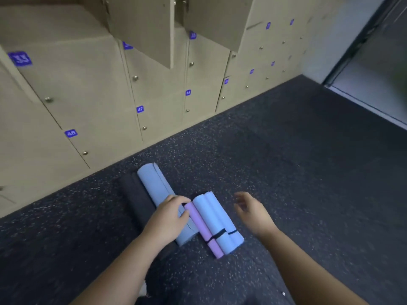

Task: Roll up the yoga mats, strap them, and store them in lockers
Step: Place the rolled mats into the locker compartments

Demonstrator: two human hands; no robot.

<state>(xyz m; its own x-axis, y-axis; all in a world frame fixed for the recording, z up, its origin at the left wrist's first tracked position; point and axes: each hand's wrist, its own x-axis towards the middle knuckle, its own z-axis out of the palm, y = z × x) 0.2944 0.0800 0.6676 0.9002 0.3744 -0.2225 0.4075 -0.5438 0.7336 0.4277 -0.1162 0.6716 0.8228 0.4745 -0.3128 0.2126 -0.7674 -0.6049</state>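
Observation:
Several rolled yoga mats lie side by side on the dark speckled floor. A long blue roll sits left, with a dark roll beside it. A thin purple roll and two light-blue rolls lie right, crossed by a black strap. My left hand rests on the long blue roll, fingers curled over it near the purple roll's end. My right hand hovers open just right of the light-blue rolls, touching nothing.
Beige numbered lockers line the wall ahead, doors 47 and 48 closed at floor level. Two upper doors hang open overhead. A dark door frame and pale floor stand at the right.

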